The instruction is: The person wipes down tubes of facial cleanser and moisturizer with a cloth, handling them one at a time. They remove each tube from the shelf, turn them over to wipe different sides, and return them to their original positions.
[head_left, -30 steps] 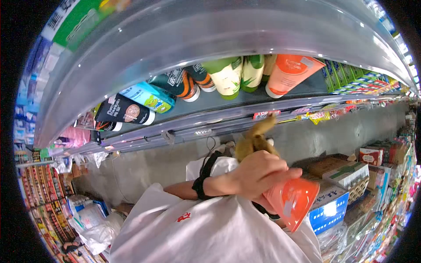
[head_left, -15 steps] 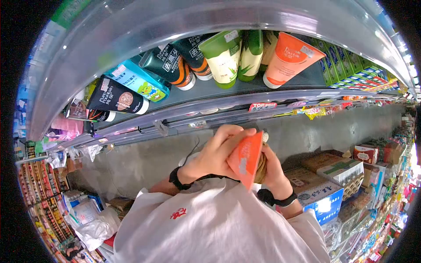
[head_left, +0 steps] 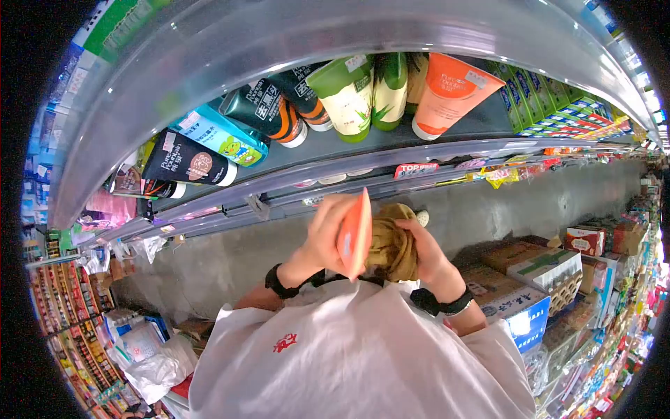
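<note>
In front of my chest, my left hand (head_left: 322, 236) grips an orange squeeze tube (head_left: 356, 241), which is turned nearly edge-on to me. Close beside it, my right hand (head_left: 431, 260) has its fingers closed on a crumpled brown cloth (head_left: 393, 244). Tube and cloth overlap slightly in this view. On the shelf above stands a similar orange tube (head_left: 453, 98), cap down. Left of it are green and cream tubes (head_left: 347, 98), dark tubes with orange bands (head_left: 269, 108), a blue bottle (head_left: 222, 136) and a black tube (head_left: 188, 160).
A clear plastic shelf edge (head_left: 335, 31) curves across the top. Several green boxes (head_left: 537, 98) line the shelf's right side. Cardboard cartons (head_left: 513, 300) stand on the floor to my right. White plastic bags (head_left: 164, 363) lie at my left, near a rack of small goods (head_left: 63, 314).
My left hand has moved left with the orange tube, turning it more edge-on. The brown cloth in my right hand, mostly hidden before, now shows.
</note>
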`<action>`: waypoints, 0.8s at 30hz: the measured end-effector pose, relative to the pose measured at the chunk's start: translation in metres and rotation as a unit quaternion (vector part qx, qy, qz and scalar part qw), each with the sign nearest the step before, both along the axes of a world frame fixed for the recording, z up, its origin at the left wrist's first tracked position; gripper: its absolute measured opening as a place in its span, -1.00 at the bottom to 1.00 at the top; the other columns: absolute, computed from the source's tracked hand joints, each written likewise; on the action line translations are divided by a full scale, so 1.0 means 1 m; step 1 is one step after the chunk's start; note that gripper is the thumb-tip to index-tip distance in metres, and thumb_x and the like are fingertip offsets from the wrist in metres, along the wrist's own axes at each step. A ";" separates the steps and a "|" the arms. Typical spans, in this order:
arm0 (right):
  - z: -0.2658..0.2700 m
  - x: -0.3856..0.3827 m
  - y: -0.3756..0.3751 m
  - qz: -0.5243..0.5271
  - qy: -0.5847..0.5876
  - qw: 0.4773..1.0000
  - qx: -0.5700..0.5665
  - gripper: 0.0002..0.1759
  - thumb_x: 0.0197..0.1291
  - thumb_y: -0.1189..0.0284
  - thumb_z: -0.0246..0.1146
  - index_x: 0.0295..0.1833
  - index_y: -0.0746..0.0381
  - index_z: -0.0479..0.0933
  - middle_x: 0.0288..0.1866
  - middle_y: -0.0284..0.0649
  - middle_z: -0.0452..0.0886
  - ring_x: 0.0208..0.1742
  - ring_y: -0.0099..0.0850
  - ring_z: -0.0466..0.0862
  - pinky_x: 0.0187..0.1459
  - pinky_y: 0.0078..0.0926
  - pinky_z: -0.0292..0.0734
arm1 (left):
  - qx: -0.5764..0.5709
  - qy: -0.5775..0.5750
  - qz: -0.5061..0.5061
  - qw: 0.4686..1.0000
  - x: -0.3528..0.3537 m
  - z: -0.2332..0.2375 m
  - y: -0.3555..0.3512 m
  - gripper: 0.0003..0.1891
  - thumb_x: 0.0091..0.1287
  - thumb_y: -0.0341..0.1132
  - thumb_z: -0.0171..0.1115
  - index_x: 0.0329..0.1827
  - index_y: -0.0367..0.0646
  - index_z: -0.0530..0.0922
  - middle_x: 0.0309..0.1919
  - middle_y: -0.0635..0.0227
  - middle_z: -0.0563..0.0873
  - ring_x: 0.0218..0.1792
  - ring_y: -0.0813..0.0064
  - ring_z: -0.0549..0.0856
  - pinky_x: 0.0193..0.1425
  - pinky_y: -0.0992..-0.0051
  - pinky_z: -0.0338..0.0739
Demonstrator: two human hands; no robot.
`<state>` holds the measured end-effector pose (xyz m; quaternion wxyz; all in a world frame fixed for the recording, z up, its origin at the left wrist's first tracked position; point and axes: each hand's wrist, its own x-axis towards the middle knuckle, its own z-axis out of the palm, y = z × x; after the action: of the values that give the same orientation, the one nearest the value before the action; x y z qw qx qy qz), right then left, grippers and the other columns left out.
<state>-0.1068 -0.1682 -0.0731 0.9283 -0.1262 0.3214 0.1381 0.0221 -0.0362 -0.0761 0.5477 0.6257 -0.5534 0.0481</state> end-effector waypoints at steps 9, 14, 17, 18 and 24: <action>0.011 -0.029 0.011 -0.212 -0.085 0.955 -0.190 -0.52 0.13 0.34 -0.06 0.16 0.32 0.18 0.08 -0.14 0.37 0.08 -0.30 0.41 0.07 -0.39 0.30 | -0.090 0.625 -0.170 0.757 -0.021 0.037 0.008 -0.07 -0.10 0.23 0.14 0.20 -0.29 0.06 -0.17 0.30 0.40 -0.30 0.37 0.50 -0.22 0.35 0.46; -0.012 -0.020 0.027 -0.091 -0.211 0.944 -0.238 -0.45 0.09 0.36 0.04 0.20 0.29 0.11 0.15 -0.22 0.26 0.15 -0.38 0.28 0.13 -0.46 0.19 | -0.112 0.325 -0.205 0.916 -0.019 0.044 -0.001 -0.16 -0.31 -0.24 0.51 0.06 -0.11 0.16 -0.12 0.20 0.40 -0.08 0.34 0.44 0.06 0.27 0.33; 0.004 -0.001 0.022 -0.047 -0.131 0.983 -0.121 -0.55 0.11 0.35 0.03 0.12 0.28 0.23 0.09 -0.23 0.33 0.09 -0.41 0.35 0.08 -0.45 0.27 | -0.098 0.262 -0.221 0.934 -0.026 0.040 -0.008 -0.29 -0.28 -0.22 0.48 -0.04 -0.08 0.27 -0.12 0.19 0.49 -0.08 0.27 0.50 0.14 0.22 0.26; 0.007 0.004 0.019 0.010 -0.062 0.989 -0.132 -0.61 0.13 0.34 0.02 0.07 0.27 0.30 0.05 -0.23 0.37 0.06 -0.42 0.39 0.05 -0.45 0.30 | -0.098 0.262 -0.221 0.934 -0.020 0.043 -0.007 -0.29 -0.28 -0.22 0.48 -0.04 -0.08 0.27 -0.12 0.19 0.49 -0.08 0.27 0.50 0.14 0.22 0.26; 0.023 -0.003 0.010 0.069 -0.424 0.719 -0.547 -0.63 0.23 0.23 -0.15 -0.01 0.24 0.35 -0.05 -0.24 0.45 -0.03 -0.42 0.47 -0.02 -0.49 0.37 | 0.153 0.151 -0.388 0.896 0.000 0.072 -0.015 -0.38 -0.23 -0.31 0.34 0.03 -0.07 0.38 -0.12 0.33 0.55 -0.13 0.29 0.53 0.09 0.31 0.33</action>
<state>-0.1099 -0.1582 -0.0501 0.7248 -0.6790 -0.0960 -0.0662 0.0222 -0.0509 -0.0038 0.4970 0.4372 -0.6636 -0.3486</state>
